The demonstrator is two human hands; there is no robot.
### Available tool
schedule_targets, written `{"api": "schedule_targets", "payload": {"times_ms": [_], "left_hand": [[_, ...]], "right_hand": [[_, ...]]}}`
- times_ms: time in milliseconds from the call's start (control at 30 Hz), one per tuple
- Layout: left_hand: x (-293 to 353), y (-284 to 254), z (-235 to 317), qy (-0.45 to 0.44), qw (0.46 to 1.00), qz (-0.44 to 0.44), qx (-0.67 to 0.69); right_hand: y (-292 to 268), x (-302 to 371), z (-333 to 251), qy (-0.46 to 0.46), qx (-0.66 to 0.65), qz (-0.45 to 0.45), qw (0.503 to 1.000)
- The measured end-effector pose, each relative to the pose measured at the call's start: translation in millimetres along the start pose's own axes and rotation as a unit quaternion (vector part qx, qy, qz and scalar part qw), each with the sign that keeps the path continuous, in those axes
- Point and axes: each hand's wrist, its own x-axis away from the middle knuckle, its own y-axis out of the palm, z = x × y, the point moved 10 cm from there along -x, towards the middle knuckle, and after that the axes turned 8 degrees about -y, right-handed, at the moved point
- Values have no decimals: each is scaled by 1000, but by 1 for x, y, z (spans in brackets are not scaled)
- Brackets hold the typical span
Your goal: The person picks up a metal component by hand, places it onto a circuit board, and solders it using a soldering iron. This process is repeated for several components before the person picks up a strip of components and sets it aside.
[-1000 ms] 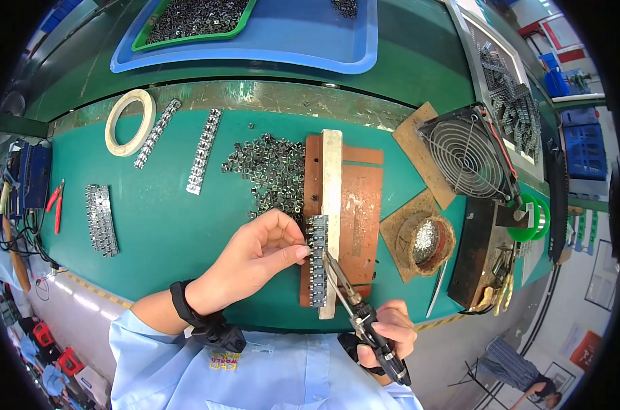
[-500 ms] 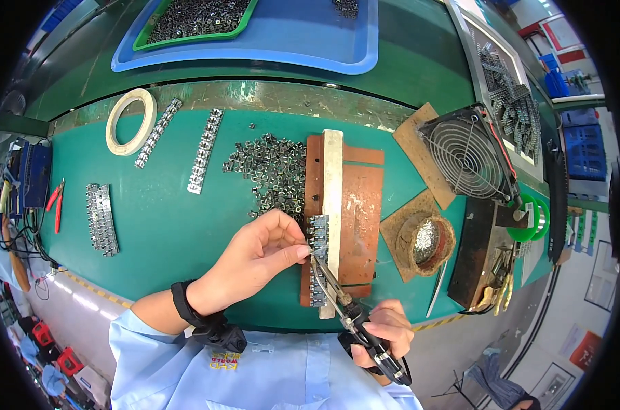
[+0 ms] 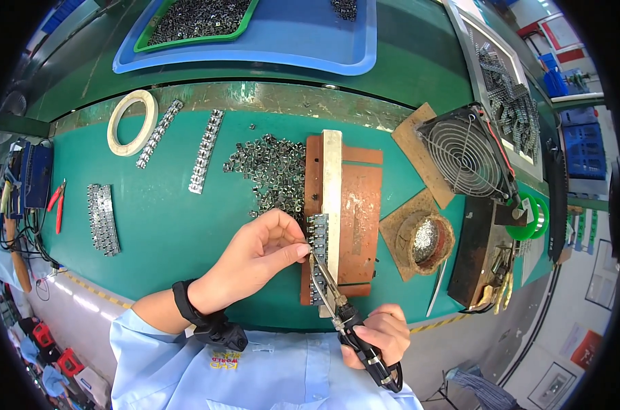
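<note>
The right hand [image 3: 380,335] gripped the iron [image 3: 352,326], whose slim tip reached up and left to the strip [image 3: 317,229], just beside the left fingertips. The left hand [image 3: 259,256] was closed in a pinch at the strip's left edge, thumb against forefinger; whether a small part sat in that pinch could not be told. The strip lay ahead of the right hand, along the pale bar [image 3: 332,174], which rested on the brown board [image 3: 361,198]. Ahead and right of the right hand stood a cup [image 3: 403,240] with silvery bits inside. Well to the left of the left hand lay a grey panel [image 3: 103,222] and red pliers [image 3: 59,212]. Just beyond the left hand was a heap [image 3: 272,167] of metal parts; farther off, two narrow rows [image 3: 205,150] and a tape roll [image 3: 115,126]. Beyond the right hand stood the fan [image 3: 464,150]. Farthest past both hands, a blue tray [image 3: 310,44] held a green tray [image 3: 247,29] of small parts.
</note>
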Motion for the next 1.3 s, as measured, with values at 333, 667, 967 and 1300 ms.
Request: {"api": "schedule_targets", "payload": {"times_ms": [333, 667, 967, 1300], "left_hand": [[1, 3, 2, 6, 1000, -7, -5], [10, -11, 18, 32, 999, 10, -19], [38, -4, 73, 281, 783, 185, -523], [27, 18, 60, 306, 723, 196, -587]], "right_hand": [[-41, 80, 6, 45, 82, 290, 952], [-46, 101, 34, 266, -4, 354, 897], [-22, 91, 49, 221, -103, 328, 913], [-22, 95, 54, 216, -98, 342, 909]]}}
